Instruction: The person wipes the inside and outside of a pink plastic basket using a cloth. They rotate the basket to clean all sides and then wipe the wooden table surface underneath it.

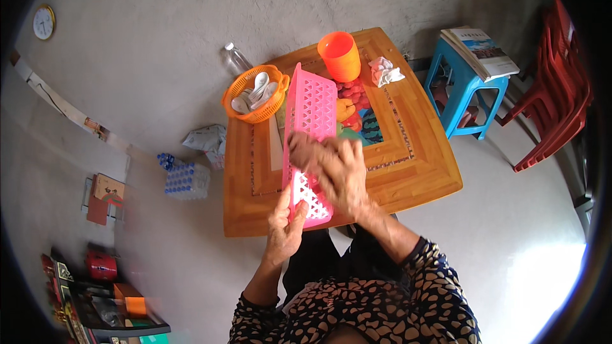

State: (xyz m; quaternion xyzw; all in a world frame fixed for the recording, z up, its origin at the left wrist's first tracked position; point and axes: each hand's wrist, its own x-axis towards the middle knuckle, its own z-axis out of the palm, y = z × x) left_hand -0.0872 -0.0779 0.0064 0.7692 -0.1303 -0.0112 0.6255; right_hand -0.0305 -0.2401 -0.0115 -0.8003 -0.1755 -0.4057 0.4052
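Note:
A long pink plastic basket (pixel 312 103) with rows of small cut-outs is tipped on its side over the near half of the wooden table. My left hand (pixel 284 230) grips its near end, thumb and fingers on either side of the wall. Against the basket's rim and side, my right hand (pixel 344 175) presses a brown rag (pixel 304 151), its fingers bent over it. The rag is partly covered by the hand and slightly blurred. Beyond the basket stands a stack of orange cups (pixel 340 57). To its left is an orange basket (pixel 227 103) holding several white spoons (pixel 260 83).
The wooden table (pixel 421 175) carries a crumpled tissue (pixel 386 73) at the back right. A clear bottle (pixel 238 58) stands behind the orange basket. On the right are a blue stool (pixel 468 99) with magazines and stacked red chairs (pixel 554 99). Packed water bottles (pixel 185 179) sit left on the floor.

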